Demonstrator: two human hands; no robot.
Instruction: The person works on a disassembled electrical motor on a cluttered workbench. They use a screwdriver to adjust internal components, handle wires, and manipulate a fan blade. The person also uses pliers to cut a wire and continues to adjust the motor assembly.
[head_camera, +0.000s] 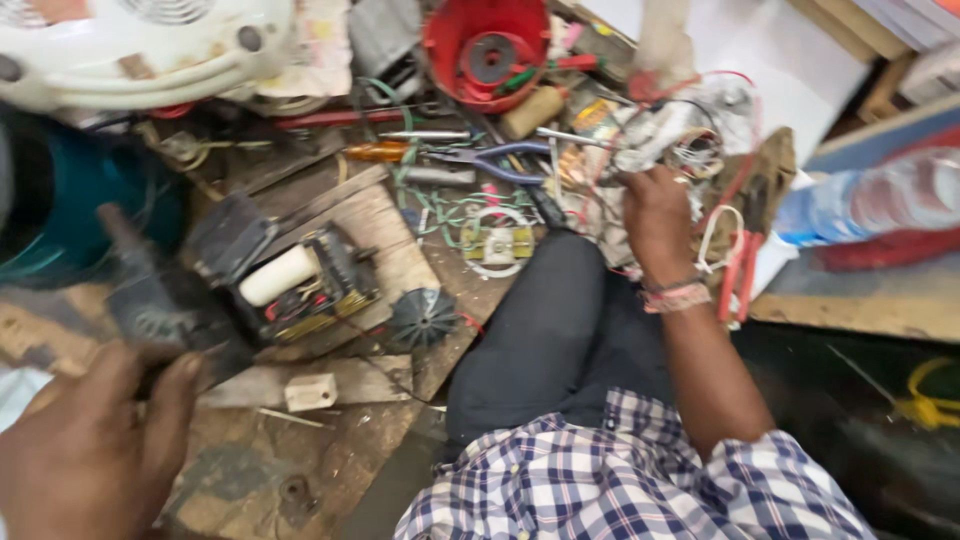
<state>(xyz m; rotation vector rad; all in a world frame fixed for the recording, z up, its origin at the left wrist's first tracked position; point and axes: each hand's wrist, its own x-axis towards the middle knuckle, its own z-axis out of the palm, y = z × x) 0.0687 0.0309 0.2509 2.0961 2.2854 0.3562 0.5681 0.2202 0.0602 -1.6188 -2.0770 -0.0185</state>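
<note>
- While clamped on the near end of the blurred dark grey motor body (150, 300), left hand (90, 450) low at the near-left, thumb and fingers (185, 375) curled together round the casing.
- Just beyond those fingers: the open part of the same unit, with a white cylinder and copper-coloured windings (300, 285), lying on a worn wooden board (385, 225).
- To the right of the left fingertips, apart from them: a small black ribbed fan wheel (422, 317) and a pale little wooden block (311, 391).
- Right hand (655, 225) stretched far out, knuckles up, pressed into a tangle of red and white wires (690, 150); fingertips buried there, so impossible to tell whether apart or pinched on anything.
- Just left of the right knuckles: blue-handled pliers (500, 160); farther left, an orange-handled screwdriver (378, 151).
- Beyond that hand: a round red plastic housing (487, 45).
- Well off to its right: a clear plastic bottle (880, 195) lying on its side.
- Step in hand, as a judgement: steadying the motor with one hand, rummaging in the wire heap with the other.
- Judged need for any further handling: a firm hold on the heavy-looking casing, and care among the snagging loose wires.
</note>
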